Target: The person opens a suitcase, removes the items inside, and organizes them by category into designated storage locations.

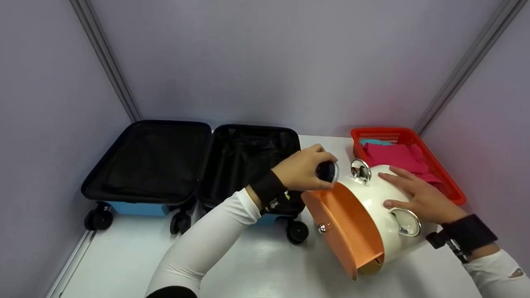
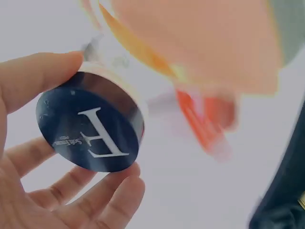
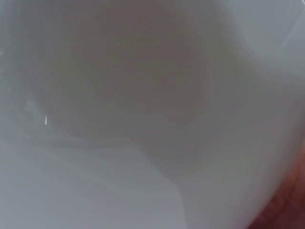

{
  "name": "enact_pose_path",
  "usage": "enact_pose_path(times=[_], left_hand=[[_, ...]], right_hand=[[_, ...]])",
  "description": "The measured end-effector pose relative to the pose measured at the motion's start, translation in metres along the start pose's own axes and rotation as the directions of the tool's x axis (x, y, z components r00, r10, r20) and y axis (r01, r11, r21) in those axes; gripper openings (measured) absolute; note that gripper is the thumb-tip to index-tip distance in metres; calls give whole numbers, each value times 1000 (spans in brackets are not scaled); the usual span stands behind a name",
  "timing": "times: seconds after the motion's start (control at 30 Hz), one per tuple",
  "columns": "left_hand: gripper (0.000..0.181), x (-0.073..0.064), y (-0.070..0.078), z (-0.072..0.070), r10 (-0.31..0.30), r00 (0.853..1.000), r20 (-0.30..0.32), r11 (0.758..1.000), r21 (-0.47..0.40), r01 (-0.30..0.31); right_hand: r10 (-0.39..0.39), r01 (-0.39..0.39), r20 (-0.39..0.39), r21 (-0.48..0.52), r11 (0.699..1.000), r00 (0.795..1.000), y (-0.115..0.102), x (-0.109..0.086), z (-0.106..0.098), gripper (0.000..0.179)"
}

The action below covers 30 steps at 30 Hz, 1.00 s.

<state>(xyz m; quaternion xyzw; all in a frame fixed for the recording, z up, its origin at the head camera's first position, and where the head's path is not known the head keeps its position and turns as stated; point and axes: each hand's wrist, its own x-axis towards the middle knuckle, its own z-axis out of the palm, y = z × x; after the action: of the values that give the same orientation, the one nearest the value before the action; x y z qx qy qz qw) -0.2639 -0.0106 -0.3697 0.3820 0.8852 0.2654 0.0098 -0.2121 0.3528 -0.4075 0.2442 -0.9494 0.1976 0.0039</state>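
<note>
Large white letter F (image 2: 106,131), turned upside down in left wrist view, printed on dark blue round face of small container (image 2: 90,119). Tiny white lettering (image 2: 71,142) set beside it, too small to be read.

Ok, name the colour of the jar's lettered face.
The lettered face is dark blue, clearest in the left wrist view.

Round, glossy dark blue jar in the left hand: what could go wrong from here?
The round, glossy dark blue jar could slip: the left hand holds it by its edges, between thumb and fingers.

It might knock the open, curved orange front panel, which is close by in the head view.

The rounded, glossy white container may roll or shift if bumped: the right hand rests on it with spread fingers.
</note>
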Motion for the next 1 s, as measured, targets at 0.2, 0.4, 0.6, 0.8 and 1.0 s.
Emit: enact_pose_path(times=[0.2, 0.4, 0.6, 0.8, 1.0], left_hand=[[63, -6, 30, 10, 37, 997, 66, 999, 13, -38], [60, -1, 34, 22, -2, 984, 176, 999, 38, -4], [55, 7, 34, 33, -34, 967, 252, 993, 116, 4], [49, 12, 38, 42, -85, 968, 237, 977, 210, 34], [43, 20, 43, 45, -141, 961, 237, 964, 256, 78]], right_hand=[[7, -7, -8, 3, 1000, 1000, -1, 2, -3, 74], [2, -2, -6, -2, 1000, 1000, -1, 3, -2, 74], [1, -1, -3, -13, 1000, 1000, -1, 3, -1, 73], [-9, 9, -1, -12, 1000, 1000, 0, 5, 1, 74], [-9, 9, 1, -8, 1000, 1000, 2, 5, -1, 74]])
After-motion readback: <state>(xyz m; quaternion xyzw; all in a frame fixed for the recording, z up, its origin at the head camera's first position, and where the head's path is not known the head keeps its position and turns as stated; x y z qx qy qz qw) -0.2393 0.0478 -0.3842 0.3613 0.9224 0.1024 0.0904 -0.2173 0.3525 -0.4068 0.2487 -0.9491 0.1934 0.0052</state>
